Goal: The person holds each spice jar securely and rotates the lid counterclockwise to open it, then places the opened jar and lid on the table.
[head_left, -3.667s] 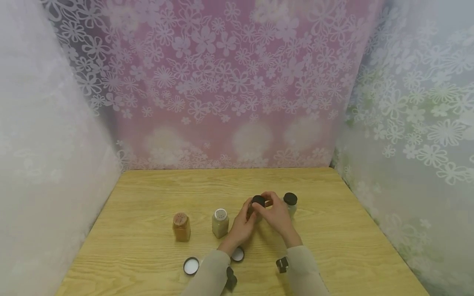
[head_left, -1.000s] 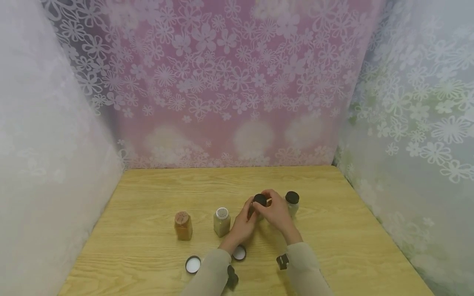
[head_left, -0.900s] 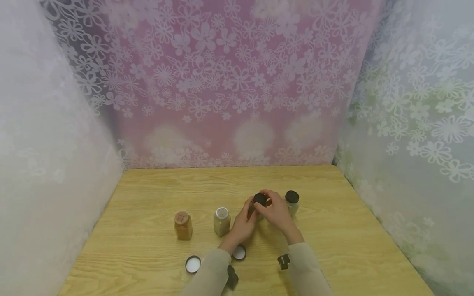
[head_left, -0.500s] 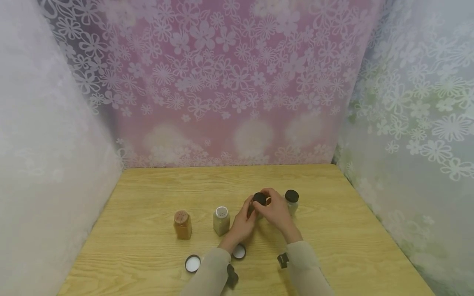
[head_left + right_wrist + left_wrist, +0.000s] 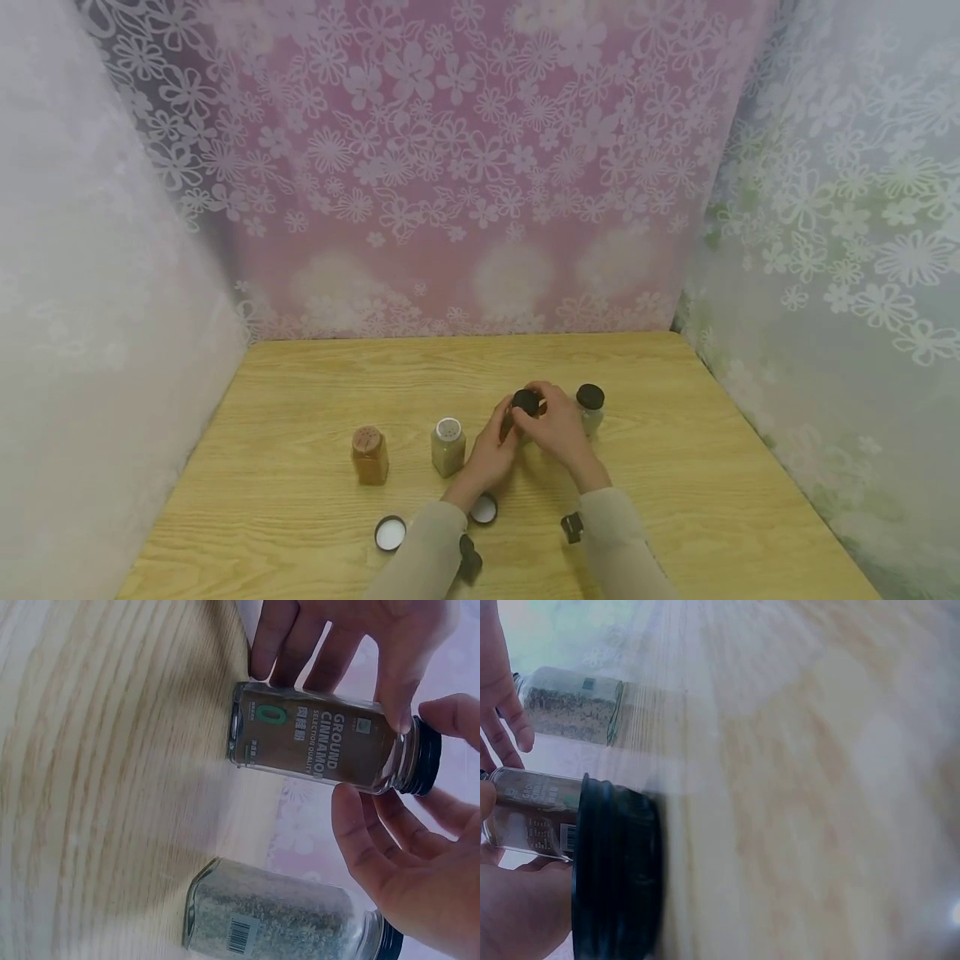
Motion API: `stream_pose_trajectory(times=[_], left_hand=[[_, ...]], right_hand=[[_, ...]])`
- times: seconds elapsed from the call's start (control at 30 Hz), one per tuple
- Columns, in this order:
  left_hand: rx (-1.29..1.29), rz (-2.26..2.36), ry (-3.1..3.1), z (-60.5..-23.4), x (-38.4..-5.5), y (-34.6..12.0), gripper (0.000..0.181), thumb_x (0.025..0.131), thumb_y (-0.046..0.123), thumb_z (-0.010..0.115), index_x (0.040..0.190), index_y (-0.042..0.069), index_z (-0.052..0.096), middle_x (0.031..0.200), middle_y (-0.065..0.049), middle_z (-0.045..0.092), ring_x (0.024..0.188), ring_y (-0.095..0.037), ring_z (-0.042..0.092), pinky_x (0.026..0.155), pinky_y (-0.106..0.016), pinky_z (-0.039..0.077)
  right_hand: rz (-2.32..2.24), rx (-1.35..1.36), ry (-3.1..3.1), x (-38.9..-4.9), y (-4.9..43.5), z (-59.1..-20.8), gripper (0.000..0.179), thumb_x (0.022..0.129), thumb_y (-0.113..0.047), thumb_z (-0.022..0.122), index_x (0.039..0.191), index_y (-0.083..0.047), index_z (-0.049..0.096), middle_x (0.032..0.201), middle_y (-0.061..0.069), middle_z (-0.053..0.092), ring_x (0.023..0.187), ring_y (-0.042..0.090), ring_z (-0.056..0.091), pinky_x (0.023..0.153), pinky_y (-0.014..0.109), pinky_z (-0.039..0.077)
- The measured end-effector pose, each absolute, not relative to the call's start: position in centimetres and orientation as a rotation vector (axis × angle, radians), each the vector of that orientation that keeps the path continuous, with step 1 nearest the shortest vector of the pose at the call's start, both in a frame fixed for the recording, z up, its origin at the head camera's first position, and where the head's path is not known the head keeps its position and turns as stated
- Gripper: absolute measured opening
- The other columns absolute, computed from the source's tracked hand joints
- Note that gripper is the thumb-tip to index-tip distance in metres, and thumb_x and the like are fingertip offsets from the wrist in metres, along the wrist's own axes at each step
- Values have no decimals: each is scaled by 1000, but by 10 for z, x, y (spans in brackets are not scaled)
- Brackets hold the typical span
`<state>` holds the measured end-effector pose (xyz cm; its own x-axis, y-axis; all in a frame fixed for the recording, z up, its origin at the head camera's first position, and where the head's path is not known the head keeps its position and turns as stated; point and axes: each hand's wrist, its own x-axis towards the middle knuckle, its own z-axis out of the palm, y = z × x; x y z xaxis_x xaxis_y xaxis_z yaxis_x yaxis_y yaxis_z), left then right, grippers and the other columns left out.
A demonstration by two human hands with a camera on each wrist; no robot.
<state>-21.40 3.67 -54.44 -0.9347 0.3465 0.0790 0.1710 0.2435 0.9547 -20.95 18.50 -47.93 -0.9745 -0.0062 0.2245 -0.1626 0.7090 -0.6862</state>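
Observation:
In the right wrist view a square glass jar of brown powder (image 5: 307, 739), labelled ground cinnamon, stands upright on the table. My left hand (image 5: 491, 450) holds its body, fingers on one side and thumb on the other. My right hand (image 5: 558, 425) grips the jar's black screw cap (image 5: 526, 402) between thumb and fingers. The cap sits on the jar's neck; how tightly is not visible. Just right of my right hand stands a second black-capped jar (image 5: 591, 412), holding greyish flakes. The left hand hides most of the cinnamon jar in the head view.
Left of my hands stand an uncapped shaker jar of pale seasoning (image 5: 447, 450) and one of orange powder (image 5: 371, 457), both with perforated tops. Two black caps lie white inside up, one at front left (image 5: 390, 533), the other beside the left wrist (image 5: 483, 509). Fabric walls enclose the wooden table (image 5: 697, 483).
Both hands stay on the cinnamon jar. The right fingers shift slightly around the cap, and the head view drifts a little. The other jars and loose caps keep their places.

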Motion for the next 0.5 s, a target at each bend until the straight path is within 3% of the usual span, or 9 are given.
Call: stream_pose_trajectory(times=[0.23,0.4,0.5], left_hand=[[496,1792,2351,-546,-214,37,63,114,36,45,168,13,24,169,-23,34,154,-46,37,123,-63,35],[502,1795,2361,-546,-214,37,63,114,39,46,168,13,25,168,-23,36,154,-45,38,123,-61,36],[499,1796,2351,-545,-213,37,64,114,38,46,168,14,24,168,-24,36,154,-44,38,124,-60,35]], right_hand=[[1090,140,-2758,-211,185,-475,64,95,-35,80,145,-1,57,125,23,68,98,31,68,80,43,59],[1018,182,-2764,-211,186,-474,47,96,-29,79,132,-2,66,121,20,70,93,27,66,78,42,58],[979,205,-2783,-210,186,-472,45,96,-24,76,136,-5,66,121,20,70,89,26,63,74,39,55]])
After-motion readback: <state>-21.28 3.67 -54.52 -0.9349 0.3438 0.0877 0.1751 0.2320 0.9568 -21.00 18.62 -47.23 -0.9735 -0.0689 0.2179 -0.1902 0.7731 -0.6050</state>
